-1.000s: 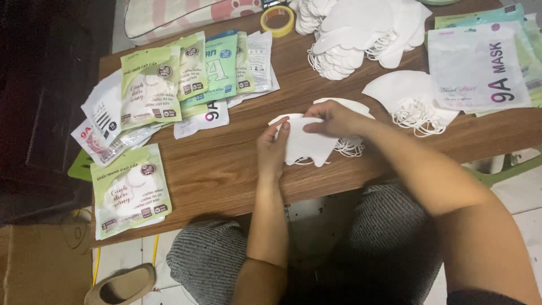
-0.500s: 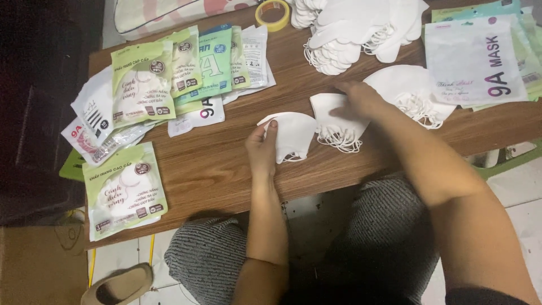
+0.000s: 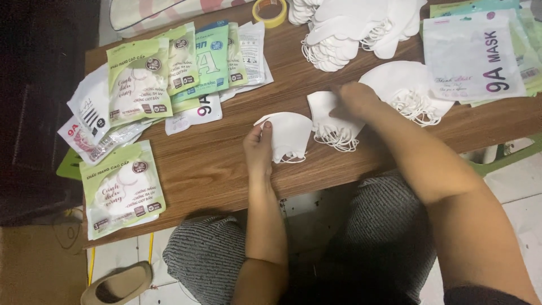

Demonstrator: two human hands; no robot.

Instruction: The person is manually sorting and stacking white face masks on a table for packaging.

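My left hand (image 3: 258,148) pinches the left edge of a white folded face mask (image 3: 289,135) that lies on the wooden table (image 3: 220,169). Just to its right sits a small stack of white masks (image 3: 330,121) with ear loops hanging toward me. My right hand (image 3: 357,100) rests on top of that stack, fingers curled over its upper right part. Another stack of white masks (image 3: 406,85) lies directly right of my right hand.
A big heap of white masks (image 3: 350,28) fills the far middle, with a yellow tape roll (image 3: 270,11) beside it. Green and white mask packets (image 3: 141,79) cover the left; one packet (image 3: 121,189) lies near the front edge. Printed bags (image 3: 474,56) lie at the right.
The single mask and the stack were together a second ago; my right hand slid the stack away to the right, while my left hand kept the single mask in place.
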